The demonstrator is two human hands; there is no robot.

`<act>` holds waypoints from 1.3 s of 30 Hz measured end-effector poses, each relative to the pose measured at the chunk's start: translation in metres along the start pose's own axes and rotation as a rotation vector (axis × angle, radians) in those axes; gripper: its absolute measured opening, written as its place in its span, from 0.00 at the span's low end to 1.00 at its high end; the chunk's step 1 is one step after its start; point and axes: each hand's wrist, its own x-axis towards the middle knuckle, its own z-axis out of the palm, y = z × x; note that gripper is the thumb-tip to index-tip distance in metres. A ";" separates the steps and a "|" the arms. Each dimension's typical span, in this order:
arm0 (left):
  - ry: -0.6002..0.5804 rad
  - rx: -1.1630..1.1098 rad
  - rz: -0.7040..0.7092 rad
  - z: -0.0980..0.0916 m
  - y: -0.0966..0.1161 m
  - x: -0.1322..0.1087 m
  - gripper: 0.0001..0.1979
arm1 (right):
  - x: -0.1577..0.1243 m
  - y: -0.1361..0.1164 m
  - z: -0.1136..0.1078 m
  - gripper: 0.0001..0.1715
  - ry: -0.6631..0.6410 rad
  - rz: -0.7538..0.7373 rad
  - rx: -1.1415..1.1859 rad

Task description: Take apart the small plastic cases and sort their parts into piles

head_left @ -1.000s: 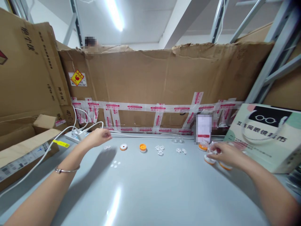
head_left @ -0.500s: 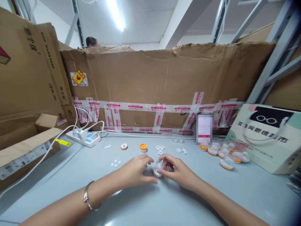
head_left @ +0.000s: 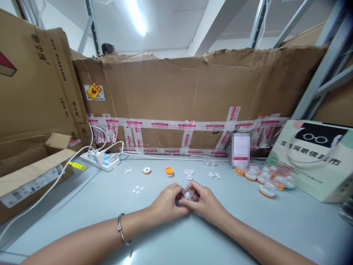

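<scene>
Both hands meet near the ctr of the grey tabletop (head_left: 91, 200), w/ a small clear-topped round piece (head_left: 188, 194) btwn them. L hand (head_left: 168, 201) is curled in on its L side, fingers bent, thumb along the near side; R hand (head_left: 208, 200) wraps the R side, fingers bent on the far/R edge, thumb tip across the front. So both are nearly closed, gripping the same piece; palms face each other, thumbs v. close. Clear top shows btwn the fingertips w/ sth white inside; lower part hidden by fingers, so can't tell if it touches the table. Silver bracelet (head_left: 119, 228) on L wrist.

Beyond the hands, L to R: a white-topped ring part (head_left: 147, 172) w/ orange base, an orange-topped cup (head_left: 169, 172), then a cluster of white cutout parts (head_left: 189, 173) just past the held piece, & a pair more (head_left: 211, 175) to the R. Small white discs (head_left: 142, 188) lie nearer, L of L hand. Well off to the R, a group of clear-domed pieces (head_left: 266, 190), mostly orange-based, sits by the printed bag (head_left: 311, 173). Back L: power strip (head_left: 106, 165) w/ white cables, near the cardboard wall (head_left: 171, 88).
</scene>
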 end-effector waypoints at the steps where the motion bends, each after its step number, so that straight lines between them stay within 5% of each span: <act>1: -0.011 -0.011 0.006 -0.001 0.000 0.000 0.06 | -0.001 0.000 -0.001 0.13 -0.010 -0.015 -0.017; 13: -0.072 -0.074 0.107 -0.005 -0.005 0.000 0.05 | -0.007 -0.008 -0.024 0.09 -0.244 -0.423 -0.259; 20: -0.044 -0.064 0.083 -0.006 -0.007 0.000 0.09 | -0.012 -0.016 -0.031 0.17 -0.268 -0.426 -0.177; 24: -0.055 -0.064 0.087 -0.007 -0.005 0.000 0.08 | -0.008 -0.011 -0.037 0.18 -0.102 -0.361 -0.093; 31: -0.053 -0.052 0.103 -0.010 -0.002 -0.003 0.06 | 0.030 0.045 -0.096 0.16 0.506 -0.055 -0.138; 35: -0.060 -0.057 0.093 -0.010 -0.002 -0.003 0.07 | 0.056 0.084 -0.123 0.13 0.407 0.110 -0.475; 39: -0.058 -0.058 0.100 -0.010 -0.001 -0.004 0.07 | 0.071 0.105 -0.125 0.15 0.301 0.193 -0.725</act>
